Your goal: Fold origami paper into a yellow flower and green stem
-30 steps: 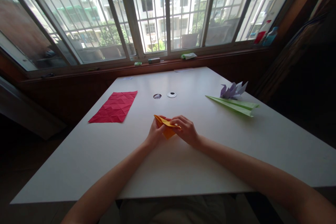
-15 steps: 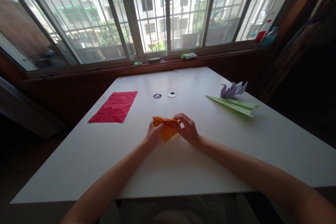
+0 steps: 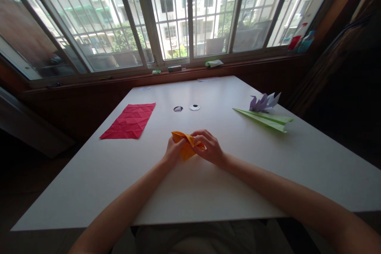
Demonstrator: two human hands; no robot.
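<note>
A piece of folded orange origami paper (image 3: 187,152) is between my two hands, over the middle of the white table (image 3: 190,194). Its left corner sticks up in a point, and its top edge bends inward near my right fingers. My left hand (image 3: 173,151) grips the left side, thumb on the near face; the other fingers are mostly hidden behind the paper. On the right side my right hand (image 3: 210,147) is closed, its fingers curled over the upper edge and pinching the paper.
Creased red paper (image 3: 129,122) lies flat at the left. Two small round discs, one dark-patterned (image 3: 178,109) and one black-and-white (image 3: 194,107), lie ahead. To the right are a folded green paper plane (image 3: 264,119) and purple origami (image 3: 262,103). Bottles (image 3: 300,39) stand on the windowsill.
My right fingers have curled down and left over the orange paper, closing the gap between thumb and finger. The paper's right part is now bent inward. My left hand has barely shifted.
</note>
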